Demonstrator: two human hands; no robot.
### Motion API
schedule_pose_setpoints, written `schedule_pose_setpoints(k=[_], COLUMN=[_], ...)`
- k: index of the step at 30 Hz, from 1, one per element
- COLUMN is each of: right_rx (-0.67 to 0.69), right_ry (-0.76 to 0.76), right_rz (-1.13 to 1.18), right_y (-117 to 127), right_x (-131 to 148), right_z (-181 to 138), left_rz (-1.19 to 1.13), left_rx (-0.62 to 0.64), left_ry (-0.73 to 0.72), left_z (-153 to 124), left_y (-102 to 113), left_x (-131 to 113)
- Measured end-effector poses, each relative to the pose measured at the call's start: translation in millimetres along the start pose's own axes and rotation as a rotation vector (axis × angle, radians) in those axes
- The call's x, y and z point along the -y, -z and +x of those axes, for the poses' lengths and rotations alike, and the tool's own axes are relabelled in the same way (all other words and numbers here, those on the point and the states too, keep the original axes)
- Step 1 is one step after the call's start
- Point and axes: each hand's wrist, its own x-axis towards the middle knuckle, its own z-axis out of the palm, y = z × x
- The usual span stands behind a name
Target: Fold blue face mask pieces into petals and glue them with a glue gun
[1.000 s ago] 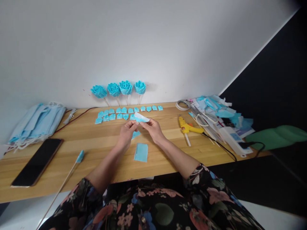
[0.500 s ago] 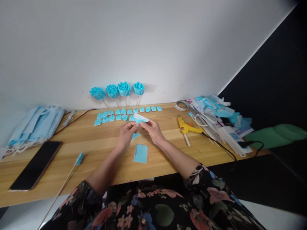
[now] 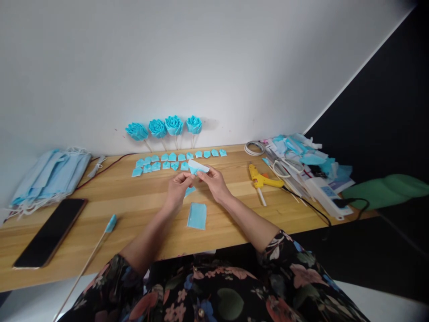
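Observation:
My left hand (image 3: 178,188) and my right hand (image 3: 213,181) meet above the middle of the wooden table (image 3: 140,203). Together they pinch a small blue and white piece of mask fabric (image 3: 197,167) and hold it just above the tabletop. Both hands are closed on it with fingertips. A flat blue fabric rectangle (image 3: 197,216) lies on the table just below my hands. A smaller blue scrap (image 3: 189,191) lies between my wrists. Two rows of several folded blue petals (image 3: 174,161) lie beyond my hands.
Four blue fabric roses on sticks (image 3: 166,127) lean on the wall. A stack of face masks (image 3: 47,174) and a dark phone (image 3: 50,232) lie at left, near a stick with a blue tip (image 3: 97,246). A yellow glue gun (image 3: 263,181), scissors (image 3: 284,167) and scraps (image 3: 308,156) lie right.
The fabric piece between my fingertips has been turned slightly. My hands stay in nearly the same place. The view has shifted a little.

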Motion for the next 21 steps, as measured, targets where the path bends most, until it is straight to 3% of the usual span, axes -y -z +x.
schedule_pose_setpoints(k=[9,21], right_rx=[-0.028,-0.025], right_ry=[0.029,0.0], right_rz=[-0.058,-0.067], right_y=[0.4,-0.8], right_x=[2.3,1.6], right_z=[-1.5,-1.2], left_rz=[-0.017,-0.065], left_rx=[0.048,0.048], left_ry=[0.059,-0.035], left_z=[-0.8,4.5], left_y=[-2.1,6.2], left_x=[4.3,2.6])
